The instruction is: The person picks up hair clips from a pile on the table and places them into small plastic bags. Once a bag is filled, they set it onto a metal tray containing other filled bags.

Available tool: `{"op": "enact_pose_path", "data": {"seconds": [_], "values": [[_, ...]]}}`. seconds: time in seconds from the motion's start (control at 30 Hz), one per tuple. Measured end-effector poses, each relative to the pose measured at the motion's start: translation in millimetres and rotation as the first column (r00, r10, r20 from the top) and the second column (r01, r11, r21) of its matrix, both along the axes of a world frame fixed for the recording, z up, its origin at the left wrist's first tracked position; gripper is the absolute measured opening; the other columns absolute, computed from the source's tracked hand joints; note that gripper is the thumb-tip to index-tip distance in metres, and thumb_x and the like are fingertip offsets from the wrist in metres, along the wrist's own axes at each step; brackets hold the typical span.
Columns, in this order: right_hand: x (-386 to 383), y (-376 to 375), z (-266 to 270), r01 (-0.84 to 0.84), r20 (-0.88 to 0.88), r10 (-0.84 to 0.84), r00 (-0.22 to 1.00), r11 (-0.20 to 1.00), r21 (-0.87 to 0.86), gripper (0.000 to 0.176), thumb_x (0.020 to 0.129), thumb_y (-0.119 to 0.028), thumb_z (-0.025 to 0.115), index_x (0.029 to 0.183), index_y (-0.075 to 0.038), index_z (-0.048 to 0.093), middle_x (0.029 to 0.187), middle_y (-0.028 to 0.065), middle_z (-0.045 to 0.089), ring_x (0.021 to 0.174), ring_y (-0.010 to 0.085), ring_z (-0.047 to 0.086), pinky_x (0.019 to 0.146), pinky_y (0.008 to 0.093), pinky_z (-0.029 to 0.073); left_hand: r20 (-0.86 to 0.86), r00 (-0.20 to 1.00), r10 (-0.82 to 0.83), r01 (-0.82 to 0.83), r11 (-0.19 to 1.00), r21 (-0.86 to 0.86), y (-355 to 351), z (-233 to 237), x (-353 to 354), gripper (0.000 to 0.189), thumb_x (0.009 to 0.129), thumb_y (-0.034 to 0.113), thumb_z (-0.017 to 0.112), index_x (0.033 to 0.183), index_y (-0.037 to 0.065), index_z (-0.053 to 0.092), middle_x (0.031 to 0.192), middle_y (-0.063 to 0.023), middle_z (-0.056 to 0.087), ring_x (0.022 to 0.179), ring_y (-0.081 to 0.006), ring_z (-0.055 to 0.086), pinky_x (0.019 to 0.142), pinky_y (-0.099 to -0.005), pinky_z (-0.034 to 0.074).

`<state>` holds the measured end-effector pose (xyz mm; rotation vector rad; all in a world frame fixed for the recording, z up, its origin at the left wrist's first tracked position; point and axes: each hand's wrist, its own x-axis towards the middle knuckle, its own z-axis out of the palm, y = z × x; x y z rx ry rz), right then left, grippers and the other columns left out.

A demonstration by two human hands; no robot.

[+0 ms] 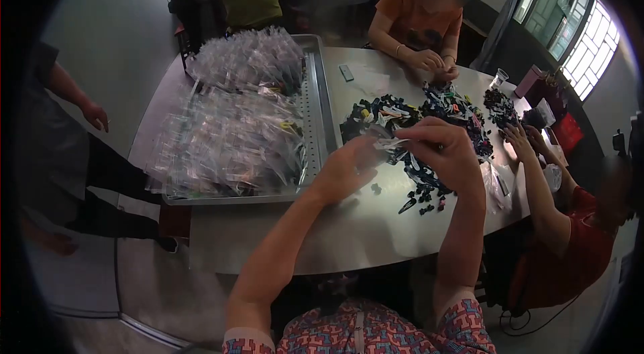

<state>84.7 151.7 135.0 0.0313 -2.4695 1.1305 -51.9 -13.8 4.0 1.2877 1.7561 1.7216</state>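
My left hand point(345, 169) is closed on a small clear plastic bag point(373, 153), raised over the near side of the table. Thumb and fingers of my right hand point(443, 153) pinch together at the bag's mouth. A small whitish piece point(390, 143) shows at those fingertips; I cannot tell whether it is a clip or part of the bag. Behind and below my hands spreads a pile of hair clips point(386, 111), mostly black with some white and yellow. Several small black clips point(429, 200) lie loose near my right wrist.
A metal tray point(327, 106) heaped with filled clear bags point(228, 139) fills the table's left side. Across the table a person in orange point(422, 25) handles small items; another in red point(570, 240) reaches in from the right. Empty-looking bags point(496, 190) lie right. Someone stands left point(60, 126).
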Motion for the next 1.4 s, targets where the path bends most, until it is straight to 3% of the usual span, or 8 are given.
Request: {"op": "enact_pose_path", "data": {"seconds": [0.03, 0.1, 0.23, 0.57, 0.77, 1.07, 1.13, 1.4], "values": [[-1.1, -8.4, 1.9, 0.000, 0.001, 0.000, 1.000, 1.000, 0.002, 0.022, 0.086, -0.003, 0.072, 0.107, -0.005, 0.077, 0.082, 0.0024, 0.067, 0.074, 0.0102, 0.063, 0.066, 0.0268, 0.048, -0.020, 1.000, -0.016, 0.016, 1.000, 0.012, 1.5, -2.3, -1.0, 0.060, 0.085, 0.001, 0.072, 0.140, 0.004, 0.048, 0.105, -0.0015, 0.059, 0.099, -0.0110, 0.058, 0.093, -0.0301, 0.049], [-4.1, -24.2, 4.2, 0.066, -0.063, -0.045, 0.997, 0.912, 0.405, 0.020, 0.083, -0.003, 0.073, 0.102, -0.007, 0.077, 0.084, 0.0051, 0.068, 0.074, 0.0176, 0.065, 0.066, 0.0296, 0.049, -0.019, 0.999, -0.036, 0.037, 0.999, 0.014, 2.9, -3.5, -1.9, 0.060, 0.085, 0.000, 0.071, 0.140, 0.003, 0.048, 0.106, -0.0018, 0.058, 0.100, -0.0112, 0.057, 0.094, -0.0299, 0.048], [-13.5, -34.8, -5.5, 0.192, -0.136, -0.141, 0.981, 0.825, 0.531, 0.016, 0.081, -0.008, 0.073, 0.097, -0.008, 0.077, 0.081, 0.0072, 0.066, 0.070, 0.0246, 0.064, 0.067, 0.0348, 0.050, -0.024, 0.999, -0.043, 0.044, 0.997, 0.071, 4.7, -6.9, -1.3, 0.060, 0.084, -0.005, 0.070, 0.139, -0.001, 0.047, 0.107, -0.0022, 0.055, 0.100, -0.0114, 0.057, 0.095, -0.0292, 0.048], [-11.4, -30.5, -0.5, 0.228, -0.030, -0.232, 0.972, 0.916, 0.329, 0.018, 0.081, -0.008, 0.072, 0.098, -0.007, 0.078, 0.084, 0.0093, 0.069, 0.069, 0.0242, 0.066, 0.067, 0.0350, 0.050, 0.045, 0.998, -0.041, 0.039, 0.998, 0.052, 5.8, -11.2, -1.2, 0.060, 0.084, -0.005, 0.071, 0.139, -0.002, 0.046, 0.104, -0.0025, 0.055, 0.101, -0.0105, 0.056, 0.095, -0.0279, 0.047], [-11.3, -41.3, -6.9, 0.302, -0.076, -0.318, 0.945, 0.763, 0.571, 0.015, 0.082, -0.017, 0.073, 0.094, -0.009, 0.078, 0.087, 0.0093, 0.070, 0.074, 0.0309, 0.067, 0.072, 0.0423, 0.052, 0.023, 0.999, -0.040, 0.038, 0.996, 0.079, 6.5, -12.8, -1.1, 0.058, 0.085, -0.005, 0.070, 0.138, 0.000, 0.047, 0.102, -0.0018, 0.056, 0.100, -0.0101, 0.056, 0.095, -0.0286, 0.047], [-14.1, -47.6, 0.7, 0.289, 0.079, -0.382, 0.921, 0.804, 0.520, 0.017, 0.080, -0.021, 0.075, 0.087, -0.006, 0.077, 0.086, 0.0119, 0.073, 0.080, 0.0326, 0.070, 0.076, 0.0428, 0.053, -0.016, 0.999, -0.029, 0.030, 0.998, 0.060, 5.2, -11.3, -1.1, 0.051, 0.084, -0.004, 0.070, 0.131, 0.000, 0.049, 0.105, -0.0020, 0.055, 0.102, -0.0108, 0.056, 0.096, -0.0292, 0.047], [-13.5, -50.9, 0.7, 0.276, 0.070, -0.364, 0.929, 0.804, 0.527, 0.017, 0.080, -0.021, 0.075, 0.088, -0.006, 0.077, 0.085, 0.0120, 0.073, 0.078, 0.0327, 0.069, 0.074, 0.0424, 0.053, -0.045, 0.999, 0.009, -0.007, 0.999, 0.036, 5.2, -12.7, -1.1, 0.060, 0.082, 0.007, 0.071, 0.137, 0.003, 0.048, 0.119, -0.0146, 0.065, 0.110, -0.0260, 0.066, 0.094, -0.0364, 0.052], [-13.1, -43.4, -6.4, 0.246, -0.008, -0.264, 0.964, 0.886, 0.393, 0.022, 0.083, -0.023, 0.076, 0.093, -0.004, 0.076, 0.080, 0.0123, 0.073, 0.068, 0.0273, 0.069, 0.068, 0.0366, 0.053, -0.091, 0.996, 0.019, -0.013, 0.998, 0.067, 0.8, -1.0, 1.6, 0.054, 0.084, 0.003, 0.071, 0.134, 0.003, 0.051, 0.104, -0.0069, 0.062, 0.101, -0.0167, 0.061, 0.091, -0.0315, 0.050]]}}
